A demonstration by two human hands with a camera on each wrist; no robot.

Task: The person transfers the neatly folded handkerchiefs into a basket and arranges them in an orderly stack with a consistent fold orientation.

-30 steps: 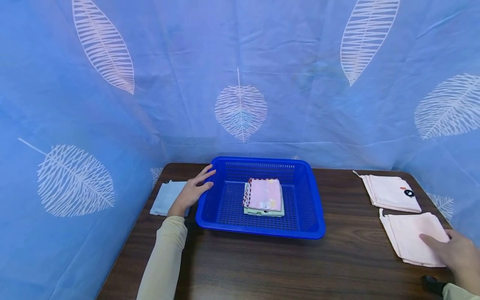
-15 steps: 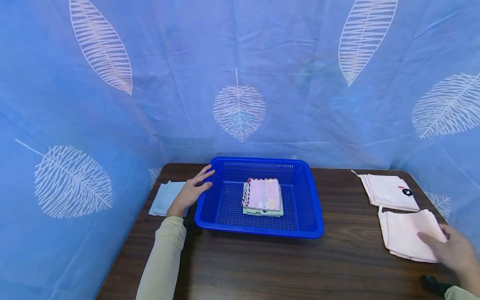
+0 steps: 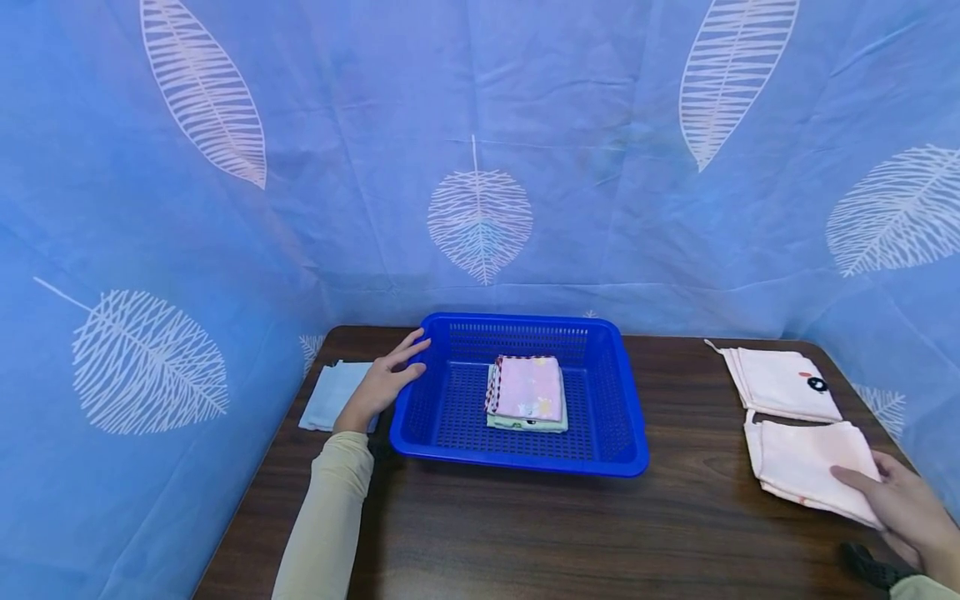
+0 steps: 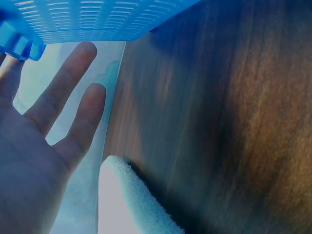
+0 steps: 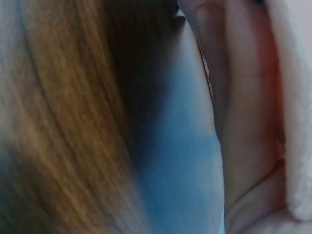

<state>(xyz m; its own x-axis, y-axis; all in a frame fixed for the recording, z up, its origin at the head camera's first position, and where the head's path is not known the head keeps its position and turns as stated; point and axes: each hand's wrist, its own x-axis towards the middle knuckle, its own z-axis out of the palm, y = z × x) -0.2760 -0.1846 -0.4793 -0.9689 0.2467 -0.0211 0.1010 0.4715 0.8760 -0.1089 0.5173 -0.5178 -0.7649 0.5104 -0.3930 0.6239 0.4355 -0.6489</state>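
Observation:
At the right, my right hand (image 3: 903,504) pinches the near edge of a folded pale pink towel (image 3: 810,462), thumb on top and fingers beneath; in the right wrist view the fingers (image 5: 248,97) lie under the cloth. My left hand (image 3: 381,385) rests with spread, straight fingers at the left rim of a blue plastic basket (image 3: 517,461). The left wrist view shows these fingers (image 4: 87,117) by the basket's slotted wall. Inside the basket lies a stack with a folded pink towel (image 3: 528,390) on top and a pale green towel (image 3: 551,427) beneath.
Another folded pink towel (image 3: 780,383) with a black eye pattern lies at the back right. A folded light blue towel (image 3: 330,396) is left of the basket, partly behind the left hand. The dark wooden table (image 3: 525,533) meets a blue leaf-patterned curtain (image 3: 600,208).
The right hand has lifted the near pink towel a little and shifted it left, tilting it. My left hand and the basket stay in place.

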